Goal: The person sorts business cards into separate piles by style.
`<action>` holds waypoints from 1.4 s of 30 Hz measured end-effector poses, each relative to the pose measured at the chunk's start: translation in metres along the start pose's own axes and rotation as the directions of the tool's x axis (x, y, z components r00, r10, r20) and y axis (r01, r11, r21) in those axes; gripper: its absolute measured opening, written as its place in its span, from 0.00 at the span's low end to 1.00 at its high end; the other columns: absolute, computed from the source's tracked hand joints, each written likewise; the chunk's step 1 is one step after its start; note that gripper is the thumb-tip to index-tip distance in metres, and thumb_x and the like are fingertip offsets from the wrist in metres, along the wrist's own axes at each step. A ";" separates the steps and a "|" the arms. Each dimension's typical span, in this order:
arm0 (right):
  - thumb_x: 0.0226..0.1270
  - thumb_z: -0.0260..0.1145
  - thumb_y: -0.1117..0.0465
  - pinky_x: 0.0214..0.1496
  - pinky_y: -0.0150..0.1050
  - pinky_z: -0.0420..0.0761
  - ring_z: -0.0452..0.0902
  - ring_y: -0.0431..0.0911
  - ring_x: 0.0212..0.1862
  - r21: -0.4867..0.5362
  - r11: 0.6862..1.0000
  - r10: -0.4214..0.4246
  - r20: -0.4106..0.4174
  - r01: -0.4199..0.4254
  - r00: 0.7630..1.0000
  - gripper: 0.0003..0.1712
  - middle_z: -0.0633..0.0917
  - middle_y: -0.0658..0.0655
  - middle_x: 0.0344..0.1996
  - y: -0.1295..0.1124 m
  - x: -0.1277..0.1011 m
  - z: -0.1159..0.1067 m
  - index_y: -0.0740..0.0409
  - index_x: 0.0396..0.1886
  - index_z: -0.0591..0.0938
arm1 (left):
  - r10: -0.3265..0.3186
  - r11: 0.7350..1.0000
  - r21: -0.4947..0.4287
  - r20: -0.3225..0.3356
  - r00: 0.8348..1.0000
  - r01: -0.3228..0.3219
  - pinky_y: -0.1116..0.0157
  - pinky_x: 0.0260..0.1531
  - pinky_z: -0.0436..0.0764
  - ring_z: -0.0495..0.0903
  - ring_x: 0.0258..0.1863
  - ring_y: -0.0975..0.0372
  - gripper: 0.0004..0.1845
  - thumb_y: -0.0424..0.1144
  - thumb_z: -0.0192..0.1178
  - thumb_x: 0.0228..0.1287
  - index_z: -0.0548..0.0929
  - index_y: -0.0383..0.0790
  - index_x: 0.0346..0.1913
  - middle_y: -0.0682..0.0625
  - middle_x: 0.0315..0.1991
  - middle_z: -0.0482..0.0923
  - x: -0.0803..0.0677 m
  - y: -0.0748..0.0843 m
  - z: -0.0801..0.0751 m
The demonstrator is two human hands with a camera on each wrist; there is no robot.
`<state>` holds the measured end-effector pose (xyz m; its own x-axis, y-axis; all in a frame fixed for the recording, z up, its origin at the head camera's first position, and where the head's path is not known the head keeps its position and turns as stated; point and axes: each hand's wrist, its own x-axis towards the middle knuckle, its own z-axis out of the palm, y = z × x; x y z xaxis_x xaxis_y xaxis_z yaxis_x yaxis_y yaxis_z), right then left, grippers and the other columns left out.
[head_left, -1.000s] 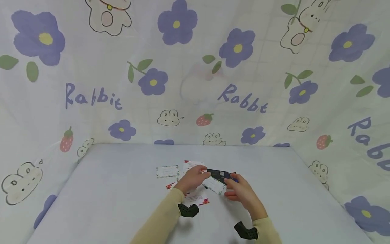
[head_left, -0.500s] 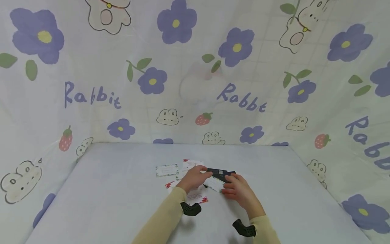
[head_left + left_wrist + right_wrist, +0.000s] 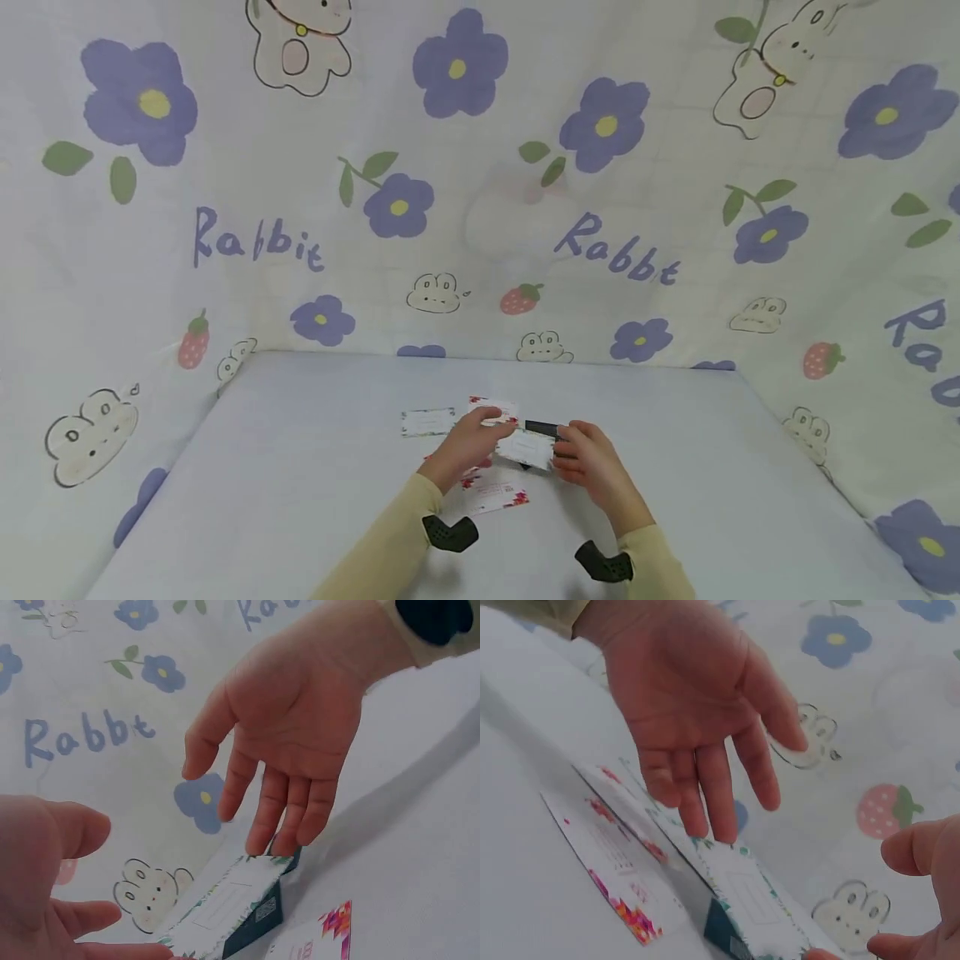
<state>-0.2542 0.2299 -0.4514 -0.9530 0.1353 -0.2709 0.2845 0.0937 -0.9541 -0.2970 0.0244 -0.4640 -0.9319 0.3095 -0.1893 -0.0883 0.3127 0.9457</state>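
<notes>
Sleeves, one pair: left sleeve (image 3: 386,540) and right sleeve (image 3: 662,568), long, plain, pale yellow, ending at the wrist in cuffs (image 3: 551,616). Wrist units, one pair: left wrist unit (image 3: 452,536) and right wrist unit (image 3: 606,567), black, bent in an elbow shape, surfaces dotted with small holes; each worn at the cuff on the inner side of the forearm. Hands, one pair: left hand (image 3: 467,448) and right hand (image 3: 596,468), bare.

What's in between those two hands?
A white card with leafy edging is between the left hand and the right hand, as the head view shows; in the left wrist view, a dark card peeks past its edge.
</notes>
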 end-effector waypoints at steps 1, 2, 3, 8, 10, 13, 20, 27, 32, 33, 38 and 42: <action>0.79 0.55 0.51 0.40 0.33 0.82 0.84 0.45 0.41 -0.014 1.000 -0.007 0.010 0.007 1.000 0.39 0.76 0.76 0.63 -0.003 0.000 0.004 0.68 0.77 0.55 | -0.004 1.000 -0.029 -0.012 1.000 0.004 0.52 0.53 0.84 0.82 0.57 0.51 0.34 0.55 0.60 0.72 0.69 0.43 0.74 0.40 0.67 0.76 -0.005 -0.002 -0.005; 0.79 0.56 0.51 0.40 0.33 0.83 0.83 0.45 0.42 -0.026 1.000 -0.011 0.026 0.012 1.000 0.39 0.76 0.75 0.63 -0.005 -0.001 0.008 0.68 0.78 0.56 | -0.007 0.998 -0.066 -0.021 1.000 0.005 0.51 0.54 0.84 0.82 0.57 0.51 0.34 0.54 0.60 0.72 0.68 0.42 0.74 0.40 0.67 0.76 -0.010 -0.004 -0.011; 0.78 0.56 0.52 0.41 0.34 0.83 0.83 0.46 0.42 -0.031 0.999 -0.015 0.045 0.016 0.999 0.39 0.76 0.75 0.62 -0.006 -0.001 0.012 0.68 0.77 0.56 | -0.012 0.996 -0.088 -0.032 0.999 0.009 0.52 0.53 0.85 0.82 0.55 0.51 0.34 0.53 0.60 0.72 0.68 0.41 0.75 0.39 0.66 0.76 -0.015 -0.006 -0.018; 0.79 0.55 0.54 0.44 0.37 0.86 0.84 0.48 0.41 -0.014 1.000 -0.009 0.169 0.011 0.986 0.35 0.81 0.69 0.54 -0.009 -0.006 0.034 0.68 0.76 0.59 | -0.033 0.989 -0.147 -0.042 0.999 0.027 0.59 0.47 0.86 0.83 0.51 0.53 0.36 0.52 0.58 0.74 0.63 0.37 0.76 0.36 0.63 0.77 -0.048 -0.023 -0.050; 0.79 0.54 0.54 0.47 0.39 0.87 0.85 0.48 0.40 -0.003 1.000 -0.008 0.230 0.009 0.973 0.34 0.82 0.69 0.53 -0.008 -0.010 0.043 0.68 0.75 0.59 | -0.052 0.985 -0.167 -0.042 0.998 0.044 0.62 0.45 0.87 0.83 0.49 0.54 0.36 0.51 0.57 0.74 0.62 0.36 0.76 0.35 0.62 0.78 -0.062 -0.031 -0.063; 0.80 0.54 0.53 0.50 0.41 0.87 0.86 0.47 0.41 -0.001 1.000 -0.006 0.317 0.007 0.948 0.34 0.83 0.68 0.52 -0.007 -0.017 0.056 0.68 0.74 0.59 | -0.080 0.973 -0.221 -0.050 0.996 0.067 0.62 0.43 0.87 0.84 0.45 0.56 0.35 0.48 0.57 0.74 0.62 0.34 0.76 0.34 0.58 0.79 -0.081 -0.042 -0.079; 0.80 0.55 0.52 0.49 0.41 0.88 0.87 0.44 0.40 -0.004 1.000 0.005 0.477 -0.004 0.879 0.35 0.85 0.66 0.48 -0.005 -0.028 0.087 0.71 0.73 0.59 | -0.131 0.951 -0.289 -0.037 0.991 0.115 0.63 0.43 0.86 0.85 0.42 0.60 0.32 0.42 0.53 0.77 0.59 0.31 0.76 0.34 0.58 0.80 -0.120 -0.067 -0.108; 0.80 0.54 0.52 0.46 0.37 0.87 0.87 0.43 0.37 -0.048 0.998 0.061 0.507 -0.042 0.860 0.32 0.86 0.66 0.49 0.007 -0.034 0.102 0.68 0.71 0.62 | -0.183 0.942 -0.289 -0.011 0.983 0.172 0.64 0.42 0.86 0.84 0.40 0.61 0.33 0.43 0.53 0.78 0.58 0.29 0.76 0.38 0.54 0.83 -0.135 -0.081 -0.118; 0.80 0.54 0.52 0.44 0.36 0.87 0.87 0.43 0.37 -0.038 0.997 0.078 0.511 -0.068 0.856 0.31 0.86 0.65 0.48 0.009 -0.036 0.103 0.67 0.71 0.62 | -0.198 0.945 -0.272 -0.031 0.980 0.183 0.64 0.40 0.85 0.83 0.39 0.61 0.32 0.43 0.52 0.78 0.60 0.29 0.75 0.38 0.54 0.83 -0.134 -0.079 -0.116; 0.80 0.54 0.53 0.43 0.36 0.87 0.87 0.43 0.37 -0.036 0.997 0.079 0.508 -0.071 0.857 0.31 0.86 0.65 0.48 0.009 -0.036 0.103 0.67 0.71 0.62 | -0.201 0.945 -0.269 -0.036 0.979 0.185 0.65 0.39 0.85 0.83 0.38 0.61 0.32 0.43 0.52 0.78 0.61 0.29 0.75 0.38 0.53 0.83 -0.134 -0.079 -0.116; 0.79 0.54 0.54 0.42 0.35 0.87 0.87 0.43 0.37 -0.023 0.998 0.069 0.496 -0.067 0.866 0.31 0.86 0.64 0.47 0.011 -0.037 0.103 0.68 0.71 0.61 | -0.225 0.945 -0.257 -0.056 0.973 0.204 0.66 0.37 0.84 0.82 0.37 0.61 0.32 0.42 0.54 0.76 0.62 0.30 0.75 0.42 0.48 0.84 -0.132 -0.074 -0.113; 0.80 0.54 0.54 0.43 0.36 0.88 0.88 0.44 0.37 -0.023 0.998 0.063 0.491 -0.059 0.869 0.30 0.86 0.65 0.47 0.012 -0.036 0.104 0.69 0.71 0.61 | -0.225 0.948 -0.248 -0.069 0.972 0.202 0.66 0.37 0.84 0.82 0.38 0.60 0.30 0.42 0.53 0.77 0.63 0.30 0.75 0.42 0.49 0.84 -0.133 -0.075 -0.112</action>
<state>-0.2271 0.1239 -0.4666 -0.8609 -0.3611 -0.3584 0.3430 0.1083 -0.9331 -0.2063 -0.1404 -0.4799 -0.9101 0.1685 -0.3786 -0.3589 0.1364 0.9234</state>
